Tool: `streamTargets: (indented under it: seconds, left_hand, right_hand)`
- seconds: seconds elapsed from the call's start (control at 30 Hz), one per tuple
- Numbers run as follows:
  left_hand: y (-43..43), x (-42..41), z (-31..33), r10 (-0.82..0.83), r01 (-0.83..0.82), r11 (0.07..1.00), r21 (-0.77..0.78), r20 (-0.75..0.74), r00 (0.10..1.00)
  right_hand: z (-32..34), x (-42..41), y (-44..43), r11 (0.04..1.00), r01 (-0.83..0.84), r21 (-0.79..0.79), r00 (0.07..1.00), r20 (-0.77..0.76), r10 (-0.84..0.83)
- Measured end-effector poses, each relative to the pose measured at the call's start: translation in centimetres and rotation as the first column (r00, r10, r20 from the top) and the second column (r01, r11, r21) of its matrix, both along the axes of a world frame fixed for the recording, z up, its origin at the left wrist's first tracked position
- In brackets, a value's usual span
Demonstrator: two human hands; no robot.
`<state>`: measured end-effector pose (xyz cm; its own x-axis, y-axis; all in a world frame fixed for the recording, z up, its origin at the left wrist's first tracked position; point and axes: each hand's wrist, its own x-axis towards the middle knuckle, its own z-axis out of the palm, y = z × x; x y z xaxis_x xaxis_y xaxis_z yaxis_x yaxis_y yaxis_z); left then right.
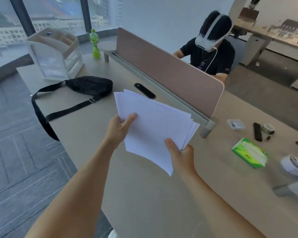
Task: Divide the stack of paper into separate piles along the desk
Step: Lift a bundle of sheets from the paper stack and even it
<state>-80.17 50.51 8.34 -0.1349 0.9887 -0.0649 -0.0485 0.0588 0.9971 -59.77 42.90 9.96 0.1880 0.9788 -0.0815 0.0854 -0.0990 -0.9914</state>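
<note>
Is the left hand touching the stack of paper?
Touching. The head view shows the left hand gripping the stack of paper, with its thumb lying on top.

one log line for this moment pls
left hand: grips paper stack, left edge | right hand: grips right edge | stack: held above desk | piles on desk: none visible
</note>
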Motion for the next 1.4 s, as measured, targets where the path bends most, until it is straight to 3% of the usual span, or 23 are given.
streamTargets:
  seconds: [0.23, 0.33, 0.5, 0.63, 0.8, 1.03, 1.4]
  left_hand:
    - [2.7, -0.4, -1.4, -0.161, 0.162, 0.987, -0.012, 0.058, 0.985]
    - [3.6, 0.3, -0.6, -0.134, 0.133, 0.991, 0.014, 0.096, 0.986]
    - [4.8, -0.5, 0.1, -0.146, 0.144, 0.989, 0.045, 0.053, 0.988]
    - [4.8, 0.6, 0.4, -0.229, 0.227, 0.973, 0.043, 0.072, 0.971]
    - [4.5, 0.9, 1.2, -0.144, 0.135, 0.982, 0.135, 0.059, 0.988]
    - [3.8, 0.4, -1.7, -0.145, 0.148, 0.989, -0.024, 0.087, 0.986]
    - [4.2, -0.3, -2.5, -0.156, 0.162, 0.986, -0.038, 0.123, 0.980]
  right_hand:
    - [-1.6, -1.1, 3.0, 0.983, 0.182, -0.032, 0.976, -0.116, -0.185]
    - [-0.7, -1.2, 4.0, 0.978, 0.207, -0.023, 0.967, -0.150, -0.208]
    - [-0.2, 0.5, 4.7, 0.996, 0.085, -0.001, 0.993, -0.080, -0.085]
    - [-0.3, 0.5, 5.3, 0.995, 0.102, 0.015, 0.990, -0.103, -0.100]
    - [-0.4, 0.6, 5.7, 0.991, 0.089, 0.099, 0.982, -0.177, -0.070]
    - [-2.6, 1.8, 5.3, 0.995, -0.022, -0.097, 0.976, -0.220, 0.000]
    - [-3.2, 2.8, 6.6, 0.995, -0.070, -0.066, 0.985, -0.162, 0.059]
